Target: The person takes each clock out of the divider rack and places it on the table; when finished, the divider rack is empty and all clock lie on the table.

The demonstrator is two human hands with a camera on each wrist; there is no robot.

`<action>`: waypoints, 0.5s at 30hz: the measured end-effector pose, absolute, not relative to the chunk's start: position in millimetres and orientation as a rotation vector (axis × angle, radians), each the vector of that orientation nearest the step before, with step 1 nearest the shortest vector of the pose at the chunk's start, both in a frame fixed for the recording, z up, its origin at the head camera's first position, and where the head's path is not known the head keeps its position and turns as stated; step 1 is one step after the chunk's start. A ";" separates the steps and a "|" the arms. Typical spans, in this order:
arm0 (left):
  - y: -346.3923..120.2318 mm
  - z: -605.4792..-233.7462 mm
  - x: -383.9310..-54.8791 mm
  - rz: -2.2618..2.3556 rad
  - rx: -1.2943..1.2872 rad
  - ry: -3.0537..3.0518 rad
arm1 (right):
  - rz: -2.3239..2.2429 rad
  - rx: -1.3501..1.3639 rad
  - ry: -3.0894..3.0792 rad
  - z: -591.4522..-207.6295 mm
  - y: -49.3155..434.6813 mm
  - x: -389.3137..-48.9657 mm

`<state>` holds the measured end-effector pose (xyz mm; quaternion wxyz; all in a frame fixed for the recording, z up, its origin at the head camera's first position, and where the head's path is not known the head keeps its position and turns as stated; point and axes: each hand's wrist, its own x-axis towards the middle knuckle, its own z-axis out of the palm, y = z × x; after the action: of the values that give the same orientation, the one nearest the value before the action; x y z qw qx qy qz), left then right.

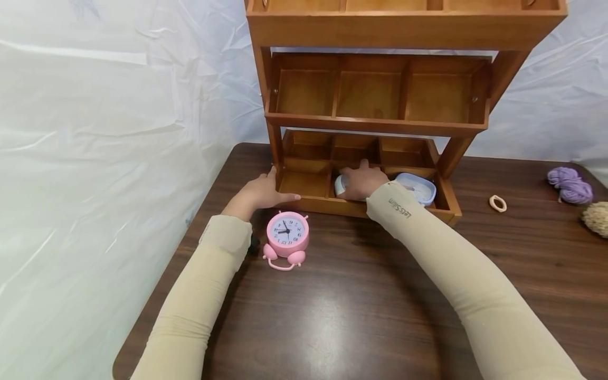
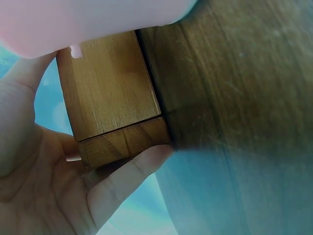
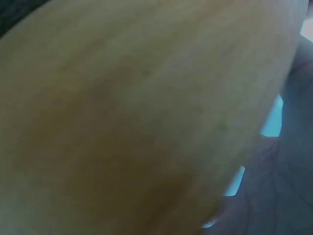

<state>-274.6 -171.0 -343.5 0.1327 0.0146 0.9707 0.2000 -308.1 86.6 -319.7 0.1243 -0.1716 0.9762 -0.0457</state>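
Observation:
My left hand [image 1: 260, 191] holds the left front corner of a wooden tiered shelf [image 1: 380, 125], its thumb along the front edge. The left wrist view shows fingers [image 2: 129, 171] against the corner's wood. Just in front of that hand, a pink twin-bell alarm clock [image 1: 287, 235] lies face up on the table, its bells toward me. My right hand [image 1: 363, 182] reaches into the bottom tier's middle compartment and grips a pale blue rounded object [image 1: 340, 186], mostly covered by the hand. A light blue oval dish [image 1: 418, 189] stands in the right compartment, partly behind my sleeve.
On the table [image 1: 323, 316] to the right lie a small wooden ring [image 1: 497, 203], a purple yarn skein [image 1: 570, 184] and a beige fuzzy ball [image 1: 597, 219]. A small black thing [image 1: 254, 244] sits beside my left sleeve. White sheeting [image 1: 119, 132] hangs behind and to the left.

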 end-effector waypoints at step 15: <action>-170.9 -342.7 -272.8 0.592 0.071 2.835 | -0.304 -0.496 2.894 -329.7 92.0 -314.7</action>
<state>-272.8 -170.9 -342.7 0.1222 0.0244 0.9712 0.2030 -314.7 92.0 -329.7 0.0946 -0.1673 0.9760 -0.1026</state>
